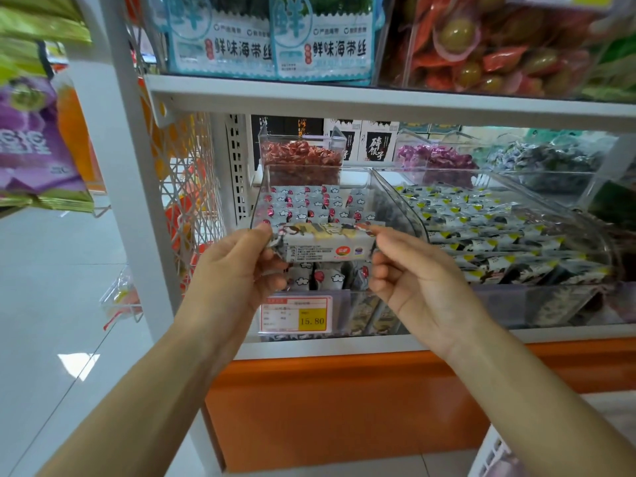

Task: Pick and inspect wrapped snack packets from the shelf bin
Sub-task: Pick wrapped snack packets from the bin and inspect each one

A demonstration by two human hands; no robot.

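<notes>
The left hand (pixel 241 270) and right hand (pixel 413 280) each pinch an end of a grey wrapped snack packet (pixel 327 247) above the yellow price label (pixel 311 320) (reading 15.80)

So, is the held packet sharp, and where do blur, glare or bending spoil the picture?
Head view: the packet is fairly sharp, but its small print is unreadable. Head view, left edge: the bags are blurred. Head view: glare lies on the floor, and the wide lens bends the shelf post.
</notes>
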